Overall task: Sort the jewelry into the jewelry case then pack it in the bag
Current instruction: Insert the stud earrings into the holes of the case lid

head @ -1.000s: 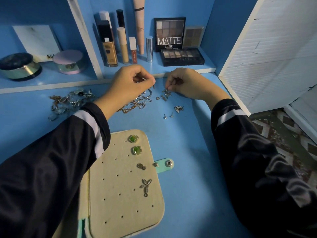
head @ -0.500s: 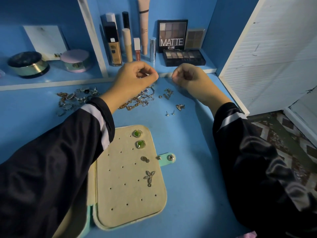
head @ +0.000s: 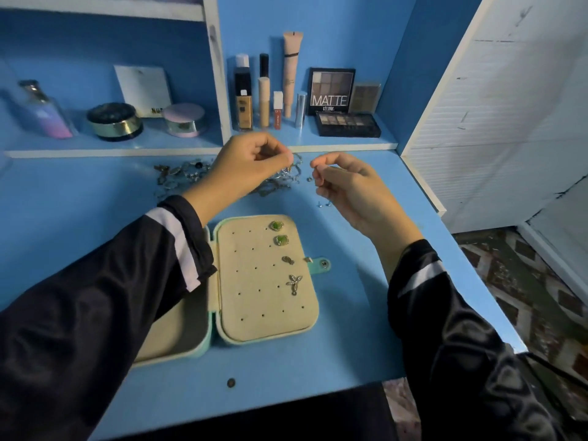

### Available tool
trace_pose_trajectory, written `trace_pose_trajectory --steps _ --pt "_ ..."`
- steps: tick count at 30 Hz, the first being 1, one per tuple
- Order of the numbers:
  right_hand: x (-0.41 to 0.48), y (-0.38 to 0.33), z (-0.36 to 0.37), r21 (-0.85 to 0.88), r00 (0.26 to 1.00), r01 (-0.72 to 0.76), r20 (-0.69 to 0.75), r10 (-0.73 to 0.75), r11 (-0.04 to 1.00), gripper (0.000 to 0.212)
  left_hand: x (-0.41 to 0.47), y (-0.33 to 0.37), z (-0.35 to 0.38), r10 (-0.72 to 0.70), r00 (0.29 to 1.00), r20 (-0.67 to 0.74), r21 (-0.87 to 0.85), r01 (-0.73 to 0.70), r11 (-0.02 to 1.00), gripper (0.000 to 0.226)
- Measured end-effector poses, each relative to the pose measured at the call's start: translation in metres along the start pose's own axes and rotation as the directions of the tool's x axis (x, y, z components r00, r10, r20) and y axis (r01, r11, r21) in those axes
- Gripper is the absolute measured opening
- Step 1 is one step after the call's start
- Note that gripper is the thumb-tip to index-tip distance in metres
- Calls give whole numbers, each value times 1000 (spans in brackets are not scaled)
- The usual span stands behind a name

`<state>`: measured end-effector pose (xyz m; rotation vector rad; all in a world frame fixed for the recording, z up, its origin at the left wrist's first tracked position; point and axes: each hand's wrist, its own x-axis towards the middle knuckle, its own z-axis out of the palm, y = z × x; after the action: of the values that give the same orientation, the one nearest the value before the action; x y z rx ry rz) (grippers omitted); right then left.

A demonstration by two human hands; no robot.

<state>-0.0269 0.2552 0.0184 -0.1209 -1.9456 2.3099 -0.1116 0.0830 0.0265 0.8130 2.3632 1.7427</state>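
Observation:
The mint jewelry case (head: 219, 340) lies open on the blue desk, its cream earring panel (head: 254, 300) facing up. Two green earrings (head: 276, 225), a small silver stud (head: 288, 260) and a silver flower earring (head: 294, 283) are pinned along its right side. My left hand (head: 245, 167) hovers above a heap of chains (head: 276, 184), thumb and forefinger pinching something tiny that I cannot make out. My right hand (head: 346, 183) is close beside it, fingertips pinching a small earring. Two loose studs (head: 323, 203) lie under the right hand.
More tangled jewelry (head: 178, 175) lies at the back left of the desk. The shelf behind holds makeup bottles (head: 243, 100), an eyeshadow palette (head: 348, 124), jars (head: 114, 120) and a perfume bottle (head: 44, 111). The desk's right edge (head: 477, 281) drops to patterned floor.
Both hands have lifted off the desk and come closer together above the chains. The view has pulled back, showing more of the case and the desk's front edge.

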Motion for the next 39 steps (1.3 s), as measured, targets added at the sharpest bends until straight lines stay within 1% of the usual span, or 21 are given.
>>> trace_pose_trajectory --steps 6,9,12,17,21,25,30,34,39 --pt "-42 6 19 8 998 -57 -36 58 998 18 -43 12 -11 -12 1000 0 -50 12 999 5" --pt "-64 10 23 -16 995 -79 -55 78 997 16 -64 16 -17 -17 1000 -6 -62 17 998 6" --pt "-84 13 27 -67 990 -75 -126 67 995 14 -85 18 -18 -35 999 -13 -90 34 995 7" --pt "-109 17 30 -117 968 -70 -248 39 991 12 -112 22 -17 -19 1000 -10 -129 17 991 5" --pt "-125 21 30 -193 965 -58 -263 6 980 14 -130 20 -13 3 1000 -7 -127 -4 992 8" --pt "-140 27 30 -185 963 -62 -270 10 981 19 -148 16 -8 0 1000 -1 -128 0 992 5" --pt "-149 29 31 -189 963 -67 -268 14 980 18 -162 9 -3 22 999 23 -48 -21 999 2" --pt "-153 32 32 -249 963 -76 -270 6 965 15 -167 10 -6 54 998 38 11 -55 998 5" --pt "-156 35 36 -313 961 -69 -275 -21 947 14 -172 15 -5 79 996 47 88 -83 993 2"
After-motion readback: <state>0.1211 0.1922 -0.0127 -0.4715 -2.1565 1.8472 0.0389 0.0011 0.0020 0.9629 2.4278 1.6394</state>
